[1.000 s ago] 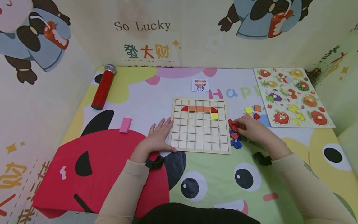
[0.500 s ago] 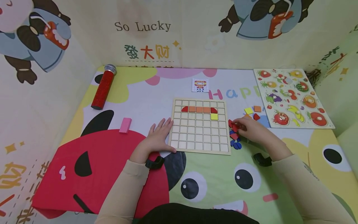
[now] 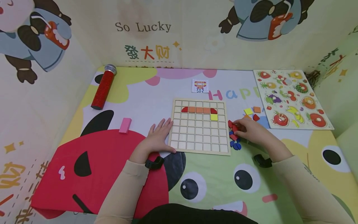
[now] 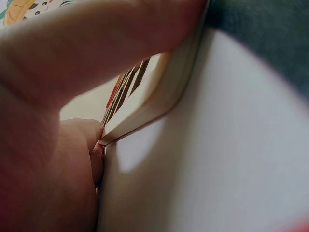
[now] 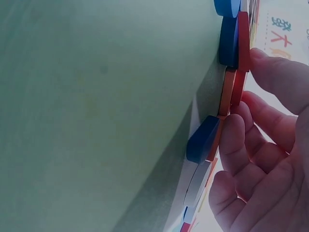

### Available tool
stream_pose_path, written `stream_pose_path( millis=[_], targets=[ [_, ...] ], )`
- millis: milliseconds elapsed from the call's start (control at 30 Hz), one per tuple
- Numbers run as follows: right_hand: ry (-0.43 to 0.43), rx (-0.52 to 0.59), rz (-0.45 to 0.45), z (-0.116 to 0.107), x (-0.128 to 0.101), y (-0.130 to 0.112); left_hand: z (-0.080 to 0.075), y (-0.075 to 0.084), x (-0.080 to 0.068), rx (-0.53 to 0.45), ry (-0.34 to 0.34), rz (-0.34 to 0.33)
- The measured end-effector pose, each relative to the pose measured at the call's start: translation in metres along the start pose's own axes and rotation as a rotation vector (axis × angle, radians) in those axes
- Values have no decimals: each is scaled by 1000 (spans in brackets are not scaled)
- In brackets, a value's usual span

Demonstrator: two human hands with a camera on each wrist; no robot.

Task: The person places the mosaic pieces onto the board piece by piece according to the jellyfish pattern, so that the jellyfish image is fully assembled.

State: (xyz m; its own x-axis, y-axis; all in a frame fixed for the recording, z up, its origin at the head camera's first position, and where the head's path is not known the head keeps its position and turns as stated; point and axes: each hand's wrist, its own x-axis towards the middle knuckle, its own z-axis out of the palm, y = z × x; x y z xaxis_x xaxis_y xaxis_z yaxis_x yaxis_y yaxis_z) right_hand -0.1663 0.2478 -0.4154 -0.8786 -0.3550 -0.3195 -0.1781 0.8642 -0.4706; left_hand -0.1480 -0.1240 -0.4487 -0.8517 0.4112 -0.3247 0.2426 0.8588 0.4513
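1. Two hands in play: several blue pieces (image 3: 237, 146) lie nearest us by the grid board's right edge, while our left hand (image 3: 155, 138) spreads along its left edge, relaxed, thumb at the near-left corner.
2. Our right hand (image 3: 253, 130) has bent fingers touching red pieces (image 3: 230, 123) beside that right edge; whether it pinches one, we can't tell!
3. Left of the board, we spot a pink block (image 3: 125, 125).
4. Mid-worktop, the grid board (image 3: 199, 130) carries a yellow tile (image 3: 214, 117) and, towards its far edge, three orange tiles (image 3: 199, 109) between rounded red ends (image 3: 213, 110).
5. Loose squares (image 3: 248, 111) sit just beside the fruit panel (image 3: 291, 99), far-right corner.
6. Far-left corner, a red microphone (image 3: 103, 88); near the far edge, a picture card (image 3: 200, 86).
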Motion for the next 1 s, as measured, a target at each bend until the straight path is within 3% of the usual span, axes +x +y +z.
stream_pose_path(
  millis=[1000],
  targets=[
    [10, -159, -3, 0, 5, -5, -2, -1, 1, -13, -10, 18]
  ],
)
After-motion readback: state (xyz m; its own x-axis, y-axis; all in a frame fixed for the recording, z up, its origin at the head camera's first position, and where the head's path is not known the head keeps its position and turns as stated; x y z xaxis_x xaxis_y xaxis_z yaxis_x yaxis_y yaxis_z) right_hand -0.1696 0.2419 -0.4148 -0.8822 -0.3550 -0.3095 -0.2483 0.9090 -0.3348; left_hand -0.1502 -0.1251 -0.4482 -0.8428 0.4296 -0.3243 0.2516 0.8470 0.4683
